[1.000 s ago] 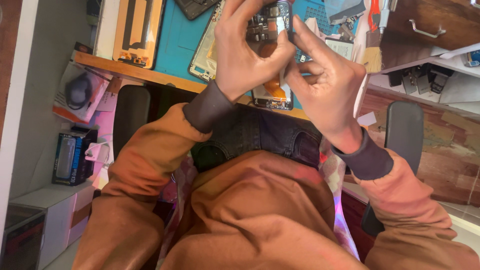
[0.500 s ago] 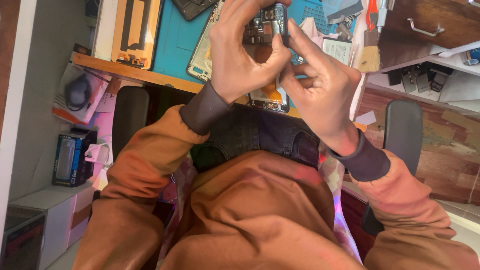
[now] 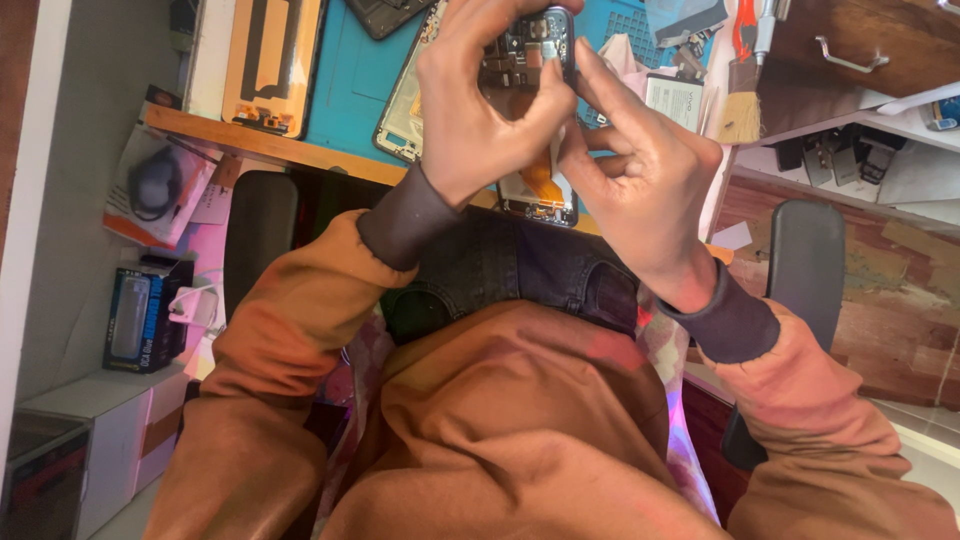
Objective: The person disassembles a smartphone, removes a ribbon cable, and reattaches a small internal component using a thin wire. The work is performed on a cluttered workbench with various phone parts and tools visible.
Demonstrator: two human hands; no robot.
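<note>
An opened phone [image 3: 527,48] with its dark circuit board exposed is held up near the top of the head view. My left hand [image 3: 480,110] grips it from the left, fingers curled around its upper end. My right hand [image 3: 640,170] touches its right edge with the fingertips, thumb tucked in. Below the hands, a phone frame [image 3: 405,110] lies on the blue mat [image 3: 350,80], and another opened phone with an orange flex cable [image 3: 540,190] sits at the desk's near edge. Both sleeves are orange with dark cuffs.
An orange-backed screen panel [image 3: 270,60] lies at the desk's left. A brush [image 3: 740,100] and small parts lie at the right, next to a wooden drawer with a metal handle [image 3: 850,55]. Boxes [image 3: 140,320] stand on the floor at left. Chair armrests [image 3: 805,260] flank my lap.
Both hands have shifted slightly with the phone; the phone has turned so its edge and board face me more, and my right fingers have closed nearer its right side.
</note>
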